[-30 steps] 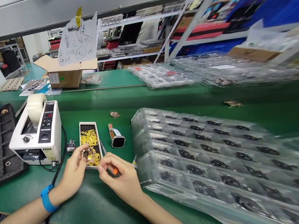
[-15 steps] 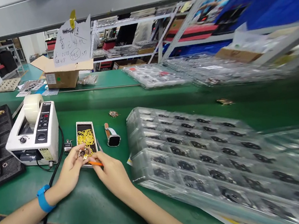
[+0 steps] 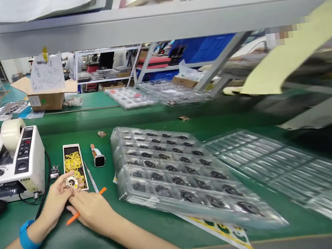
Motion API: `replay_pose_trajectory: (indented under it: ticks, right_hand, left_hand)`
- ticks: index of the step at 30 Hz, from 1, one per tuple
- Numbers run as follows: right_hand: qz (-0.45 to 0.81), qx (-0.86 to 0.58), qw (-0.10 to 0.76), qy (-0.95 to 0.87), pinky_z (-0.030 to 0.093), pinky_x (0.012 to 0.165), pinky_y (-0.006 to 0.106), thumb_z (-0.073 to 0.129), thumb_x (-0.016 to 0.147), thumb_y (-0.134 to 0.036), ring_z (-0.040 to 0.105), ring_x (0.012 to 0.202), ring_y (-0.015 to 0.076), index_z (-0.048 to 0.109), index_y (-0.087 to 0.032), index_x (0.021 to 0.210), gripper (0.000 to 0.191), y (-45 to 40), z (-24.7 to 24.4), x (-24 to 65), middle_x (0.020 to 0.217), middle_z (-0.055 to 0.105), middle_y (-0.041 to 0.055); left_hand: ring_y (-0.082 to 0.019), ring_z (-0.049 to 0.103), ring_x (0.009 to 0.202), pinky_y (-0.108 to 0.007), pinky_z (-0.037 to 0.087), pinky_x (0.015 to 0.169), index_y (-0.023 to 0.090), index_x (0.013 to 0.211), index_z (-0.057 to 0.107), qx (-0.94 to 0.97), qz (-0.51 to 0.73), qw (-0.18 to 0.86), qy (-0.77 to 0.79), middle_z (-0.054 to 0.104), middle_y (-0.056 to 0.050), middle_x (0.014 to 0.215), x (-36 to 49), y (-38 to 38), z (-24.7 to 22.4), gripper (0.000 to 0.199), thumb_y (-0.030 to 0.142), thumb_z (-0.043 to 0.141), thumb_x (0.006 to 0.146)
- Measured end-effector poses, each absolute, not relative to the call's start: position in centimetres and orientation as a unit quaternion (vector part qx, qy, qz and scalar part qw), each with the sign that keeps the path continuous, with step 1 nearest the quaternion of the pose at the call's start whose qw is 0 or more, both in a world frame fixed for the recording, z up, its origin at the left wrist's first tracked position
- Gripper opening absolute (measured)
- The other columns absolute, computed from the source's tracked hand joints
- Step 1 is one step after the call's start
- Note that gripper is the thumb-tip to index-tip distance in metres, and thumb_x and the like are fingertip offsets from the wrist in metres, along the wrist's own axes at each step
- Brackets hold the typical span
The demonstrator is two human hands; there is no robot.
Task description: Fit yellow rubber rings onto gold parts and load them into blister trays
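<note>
Ahead of the right hand (image 3: 92, 212), blocked by box (image 3: 84, 173) and tweezers (image 3: 90, 177), with watch (image 3: 99, 161) just beyond. Left of the box, walled off by tape dispenser (image 3: 37, 160) and cord (image 3: 48, 161). To the right, barred by tray stack (image 3: 120, 186). Between watch and stack, a narrow lane of bare counter (image 3: 108, 157), with a gold part (image 3: 101, 134) near its far end. Between forearms (image 3: 146, 240), open room to the near edge. Higher up, crossed by a beam (image 3: 142, 28); upper right, overhung by yellow paper (image 3: 268, 71).
</note>
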State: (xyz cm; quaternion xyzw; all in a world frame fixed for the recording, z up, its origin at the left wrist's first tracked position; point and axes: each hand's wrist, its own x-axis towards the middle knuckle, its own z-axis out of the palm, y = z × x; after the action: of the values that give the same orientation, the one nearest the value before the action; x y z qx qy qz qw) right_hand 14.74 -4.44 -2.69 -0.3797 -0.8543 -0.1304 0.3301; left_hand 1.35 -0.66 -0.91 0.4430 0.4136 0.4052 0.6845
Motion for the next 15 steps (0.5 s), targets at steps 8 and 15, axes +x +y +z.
replay_pose_trajectory:
  ticks: [8,15]
  right_hand:
    - [-0.109,-0.581,0.242,-0.769,0.039,0.051,0.023,0.045,0.074,-0.002,0.06,0.063,0.0145,0.07,-0.02,0.081,0.032,-2.9,2.1,32.8,0.076,0.065,0.0027]
    - [0.01,-0.606,0.044,-0.795,0.041,0.058,0.025,0.057,0.08,-0.016,0.066,0.072,0.0183,0.073,-0.023,0.087,0.019,-1.4,2.2,37.4,0.085,0.07,0.0046]
  left_hand:
    - [-0.023,0.066,0.103,-0.042,0.042,0.107,0.012,0.123,0.049,0.423,0.426,0.677,0.426,0.072,-0.008,0.101,0.6,-0.3,0.4,0.052,0.023,0.064,0.074]
    - [-0.025,0.065,0.105,-0.043,0.044,0.105,0.013,0.119,0.054,0.402,0.429,0.688,0.426,0.073,-0.008,0.095,0.6,-0.3,0.3,0.047,0.017,0.061,0.073]
